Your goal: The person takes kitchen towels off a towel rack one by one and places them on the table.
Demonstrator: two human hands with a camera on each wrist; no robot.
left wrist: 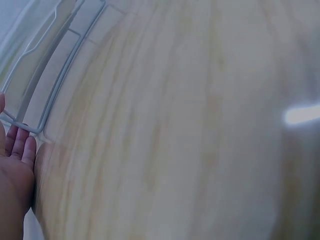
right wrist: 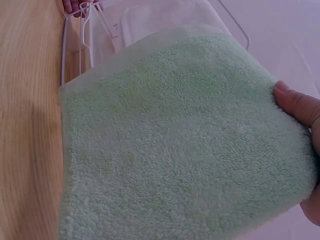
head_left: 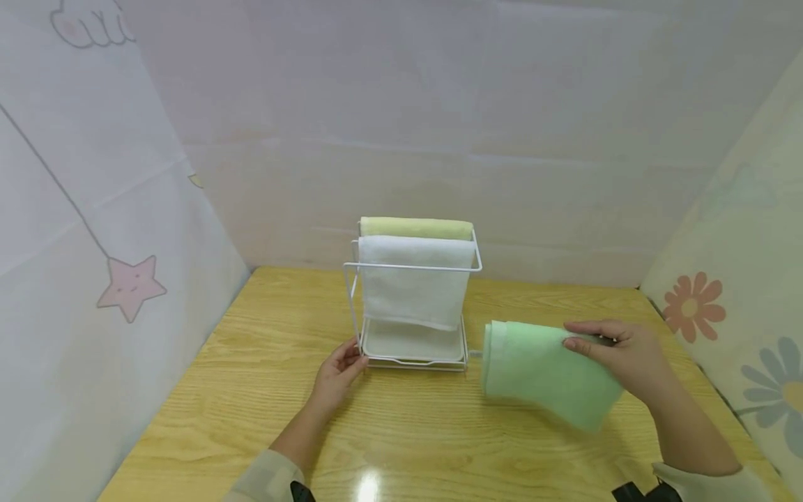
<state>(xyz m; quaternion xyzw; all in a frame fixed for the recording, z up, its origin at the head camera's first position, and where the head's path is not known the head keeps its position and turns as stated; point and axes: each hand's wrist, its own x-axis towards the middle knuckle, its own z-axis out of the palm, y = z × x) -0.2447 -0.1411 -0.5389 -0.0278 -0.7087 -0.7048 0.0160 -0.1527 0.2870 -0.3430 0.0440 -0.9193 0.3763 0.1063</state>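
Note:
A white wire towel rack (head_left: 414, 267) stands on the wooden table. My left hand (head_left: 335, 376) grips its lower front left corner, the fingertips hooked under the wire in the left wrist view. Over the rack's rear bars hang a folded pale yellow towel (head_left: 414, 227) and, in front of it, a white towel (head_left: 410, 289). The front bar is bare. To the right of the rack, my right hand (head_left: 630, 359) pinches a folded light green towel (head_left: 546, 369) by its upper right part, thumb on the near side. The towel's lower edge droops toward the table.
A shallow white tray (head_left: 414, 343) sits in the rack's base under the towels. Pale fabric walls with printed flowers (head_left: 693, 307) and a pink star (head_left: 132, 286) enclose the table (head_left: 263, 411) at the back and sides.

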